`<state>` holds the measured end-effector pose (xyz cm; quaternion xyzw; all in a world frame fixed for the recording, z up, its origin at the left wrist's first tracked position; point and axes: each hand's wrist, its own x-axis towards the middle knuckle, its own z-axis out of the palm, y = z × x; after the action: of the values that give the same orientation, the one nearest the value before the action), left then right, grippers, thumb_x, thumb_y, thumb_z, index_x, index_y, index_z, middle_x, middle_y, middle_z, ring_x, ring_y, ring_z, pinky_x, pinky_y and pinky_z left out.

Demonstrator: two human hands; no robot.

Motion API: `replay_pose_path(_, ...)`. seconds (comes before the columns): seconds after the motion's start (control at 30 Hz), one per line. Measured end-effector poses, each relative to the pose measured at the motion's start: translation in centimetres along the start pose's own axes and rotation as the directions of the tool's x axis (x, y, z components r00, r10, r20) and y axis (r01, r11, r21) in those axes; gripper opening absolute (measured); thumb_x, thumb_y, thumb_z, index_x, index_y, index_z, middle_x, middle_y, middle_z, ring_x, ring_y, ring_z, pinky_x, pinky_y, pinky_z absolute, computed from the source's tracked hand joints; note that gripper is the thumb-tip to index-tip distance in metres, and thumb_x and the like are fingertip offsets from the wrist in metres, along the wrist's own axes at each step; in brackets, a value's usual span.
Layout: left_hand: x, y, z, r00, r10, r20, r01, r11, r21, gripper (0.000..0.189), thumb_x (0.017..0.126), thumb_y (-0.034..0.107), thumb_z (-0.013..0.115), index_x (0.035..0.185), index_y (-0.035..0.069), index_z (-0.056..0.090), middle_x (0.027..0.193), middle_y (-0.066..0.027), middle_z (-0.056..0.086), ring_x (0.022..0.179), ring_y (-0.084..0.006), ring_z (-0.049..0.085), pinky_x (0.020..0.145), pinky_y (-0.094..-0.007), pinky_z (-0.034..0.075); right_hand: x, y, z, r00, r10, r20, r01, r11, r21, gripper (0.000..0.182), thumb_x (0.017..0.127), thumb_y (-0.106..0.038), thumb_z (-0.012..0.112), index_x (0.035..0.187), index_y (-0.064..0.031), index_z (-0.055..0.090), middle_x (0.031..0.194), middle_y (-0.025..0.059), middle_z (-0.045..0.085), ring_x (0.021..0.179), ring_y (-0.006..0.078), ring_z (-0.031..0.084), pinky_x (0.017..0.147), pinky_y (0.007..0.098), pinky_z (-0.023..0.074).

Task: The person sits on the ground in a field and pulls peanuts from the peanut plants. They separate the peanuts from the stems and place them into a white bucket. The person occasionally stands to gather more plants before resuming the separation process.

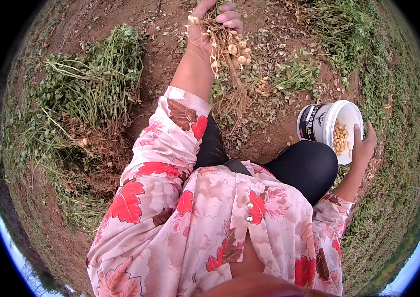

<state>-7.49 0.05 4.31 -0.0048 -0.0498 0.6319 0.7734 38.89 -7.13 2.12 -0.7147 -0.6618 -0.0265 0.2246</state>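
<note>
At the top centre, my left hand (204,31) is closed round the stems of an uprooted peanut plant (232,52); pale pods and long roots hang below the fist. On the right, my right hand (364,143) is at the rim of a white plastic bucket (312,120), its fingers apart and the thumb over the opening. The bucket bears writing and tilts towards that hand beside my knee. Several peanut pods (341,138) lie inside it.
A large heap of pulled peanut plants (94,85) lies on the soil at the left. More plants (343,33) lie at the upper right, and a small bunch (299,76) lies behind the bucket. Dry leaves are scattered on the ground between.
</note>
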Motion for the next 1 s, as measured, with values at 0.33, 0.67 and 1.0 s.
replay_pose_path(0.33,0.3,-3.8,-0.2,0.998,-0.07,0.007,0.064,0.944,0.322,0.03,0.088,0.031,0.059,0.101,0.004,0.056,0.075,-0.0054,0.056,0.061,-0.0156,0.054,0.055,-0.0272,0.047,-0.6,-24.3,4.9,0.717,-0.408,0.565,-0.537,0.193,0.821,0.056,0.083,-0.03,0.071,0.124,0.003,0.052,0.11,0.0087,0.059,0.097,0.0138,0.057,0.086,0.0265,0.0458)
replay_pose_path(0.67,0.5,-3.5,1.1,0.999,0.048,0.023,-0.049,0.676,0.736,0.03,0.089,0.026,0.062,0.112,0.006,0.059,0.094,-0.0073,0.066,0.081,-0.0195,0.066,0.07,-0.0346,0.057,0.6,-25.3,7.0,0.941,-0.338,0.002,0.259,0.725,0.639,0.06,0.068,-0.017,0.077,0.12,0.0009,0.053,0.106,0.018,0.057,0.093,0.0286,0.06,0.08,0.0354,0.0494)
replay_pose_path(1.0,0.9,-4.0,-1.2,0.947,0.188,-0.26,0.108,0.576,0.81,0.019,0.08,0.006,0.07,0.098,0.002,0.063,0.078,-0.006,0.066,0.063,-0.0163,0.063,0.054,-0.0298,0.053,-1.1,-24.5,7.1,0.777,-0.312,0.547,-0.543,0.107,0.833,0.047,0.091,-0.035,0.061,0.12,0.0,0.054,0.104,0.0068,0.06,0.091,0.0154,0.061,0.079,0.0293,0.0521)
